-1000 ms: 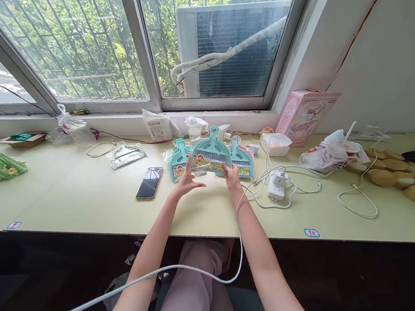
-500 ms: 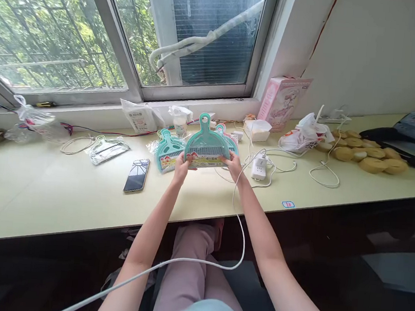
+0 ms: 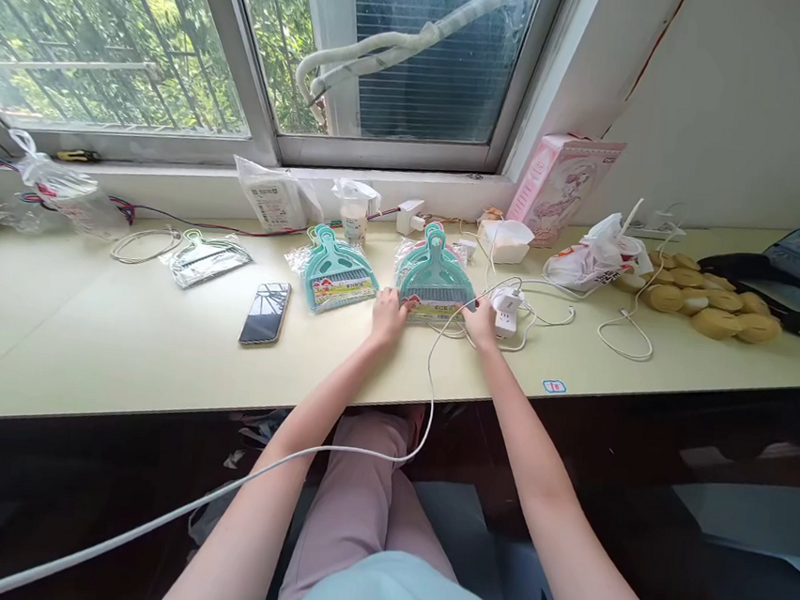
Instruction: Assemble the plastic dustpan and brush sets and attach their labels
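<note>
A turquoise toy dustpan and brush set [image 3: 436, 283] with a printed label lies on top of another set, whose pink-edged rim shows behind it. My left hand [image 3: 388, 318] grips its lower left corner. At the lower right corner, the fingers of my right hand [image 3: 481, 323] are closed on its edge. Just to the left lies a second pile of turquoise dustpan sets [image 3: 336, 273] in clear wrapping. A white cable crosses in front of the set I hold, near my right hand.
A phone [image 3: 265, 313] and a wrapped pale dustpan-shaped item [image 3: 207, 259] lie to the left. A white power adapter [image 3: 507, 315] with cables sits right of my right hand. Further back are a tissue pack [image 3: 505, 241], a pink box [image 3: 559, 188] and a plastic bag [image 3: 599, 253].
My left hand has closed on the set's left edge. Both hands have carried the set right and lowered it onto the right-hand pile. The camera view has shifted.
</note>
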`<state>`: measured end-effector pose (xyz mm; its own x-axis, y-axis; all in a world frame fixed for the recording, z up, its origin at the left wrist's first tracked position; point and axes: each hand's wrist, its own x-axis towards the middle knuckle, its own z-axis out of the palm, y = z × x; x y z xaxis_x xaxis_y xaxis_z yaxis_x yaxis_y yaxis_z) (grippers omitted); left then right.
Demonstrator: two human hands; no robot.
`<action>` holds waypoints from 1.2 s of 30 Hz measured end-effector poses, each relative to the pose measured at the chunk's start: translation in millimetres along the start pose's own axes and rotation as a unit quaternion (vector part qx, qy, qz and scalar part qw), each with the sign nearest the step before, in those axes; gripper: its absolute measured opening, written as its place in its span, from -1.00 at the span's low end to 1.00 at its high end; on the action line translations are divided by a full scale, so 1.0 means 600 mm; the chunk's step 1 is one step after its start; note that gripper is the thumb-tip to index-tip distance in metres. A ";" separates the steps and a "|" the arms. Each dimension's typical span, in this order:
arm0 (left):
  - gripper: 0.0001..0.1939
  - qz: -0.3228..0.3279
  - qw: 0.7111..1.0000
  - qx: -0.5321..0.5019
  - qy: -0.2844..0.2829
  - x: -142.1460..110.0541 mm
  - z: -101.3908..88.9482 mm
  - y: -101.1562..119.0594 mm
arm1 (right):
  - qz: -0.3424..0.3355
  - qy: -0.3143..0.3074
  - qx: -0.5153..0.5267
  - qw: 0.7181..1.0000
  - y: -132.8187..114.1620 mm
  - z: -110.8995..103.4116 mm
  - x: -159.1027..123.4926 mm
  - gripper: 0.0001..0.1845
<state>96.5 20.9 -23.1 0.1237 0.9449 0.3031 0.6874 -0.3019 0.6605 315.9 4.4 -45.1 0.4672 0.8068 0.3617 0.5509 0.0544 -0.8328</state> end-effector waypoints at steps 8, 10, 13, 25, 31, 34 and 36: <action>-0.75 -0.011 0.999 -0.017 0.042 0.057 0.011 -0.028 | -0.049 0.059 -0.046 0.996 -0.010 0.065 0.020 -0.70; -0.72 -0.014 0.998 -0.044 0.049 0.072 0.019 -0.029 | -0.048 0.087 -0.049 0.994 -0.015 0.076 0.025 -0.67; -0.56 -0.026 0.993 -0.094 0.066 0.088 0.031 -0.027 | -0.038 0.125 -0.049 0.990 -0.023 0.089 0.040 -0.57; -0.44 -0.032 0.996 -0.030 0.074 0.157 0.080 -0.010 | 0.047 0.048 -0.015 0.998 -0.027 0.122 0.125 -0.54; -0.44 -0.083 0.990 -0.014 0.115 0.207 0.097 -0.018 | 0.014 0.068 0.029 0.997 -0.032 0.154 0.163 -0.59; -0.44 -0.084 0.989 -0.035 0.119 0.218 0.101 -0.027 | 0.009 0.067 0.038 0.997 -0.029 0.164 0.172 -0.57; -0.44 -0.083 0.987 -0.052 0.126 0.219 0.100 -0.032 | 0.009 0.058 0.037 0.998 -0.025 0.165 0.170 -0.56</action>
<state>142.3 158.3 -37.2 -0.1747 0.9249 0.3377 0.6039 -0.1703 0.7787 286.9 144.1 -36.9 0.5552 0.7350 0.3892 0.4912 0.0878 -0.8666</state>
